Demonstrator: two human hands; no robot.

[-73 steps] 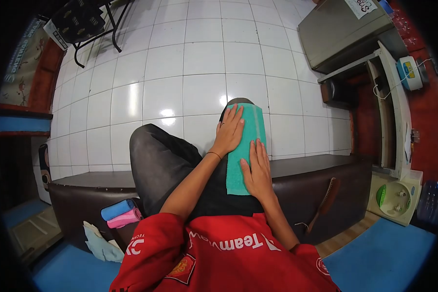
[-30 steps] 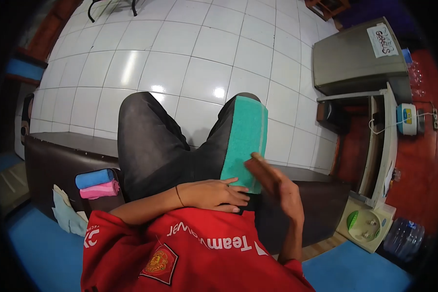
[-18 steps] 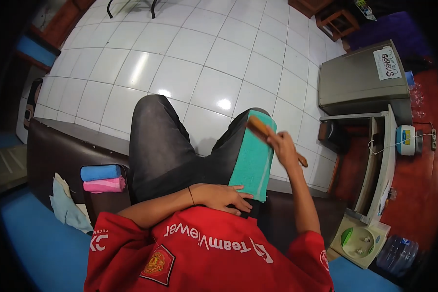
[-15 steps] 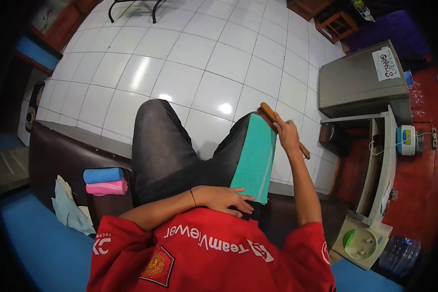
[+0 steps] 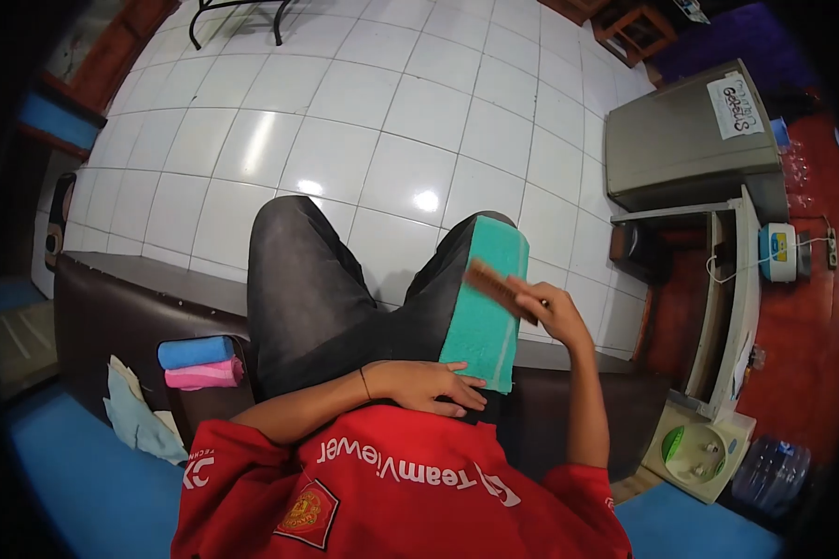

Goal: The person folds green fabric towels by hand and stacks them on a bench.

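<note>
Fingers of the right hand are clenched around the handle of a wooden brush, whose bristled head rests on the teal towel about halfway along its length. Fingers of the left hand lie loose and flat, grasping nothing, with the palm on the dark trousers and the fingertips touching the near end of the towel.

White floor tiles fill the upper half of the view, with bright reflections just beyond the knees. A dark brown sofa runs across beneath the person's legs. A grey metal cabinet with a paper label stands at the upper right. The trousers cover both raised thighs. The towel is draped lengthwise along the right thigh, from the knee down to the lap. A pale water dispenser top sits low at the right, beside a white shelf unit. On the sofa to the person's left lie a rolled blue cloth and a rolled pink cloth, touching, blue above pink.
</note>
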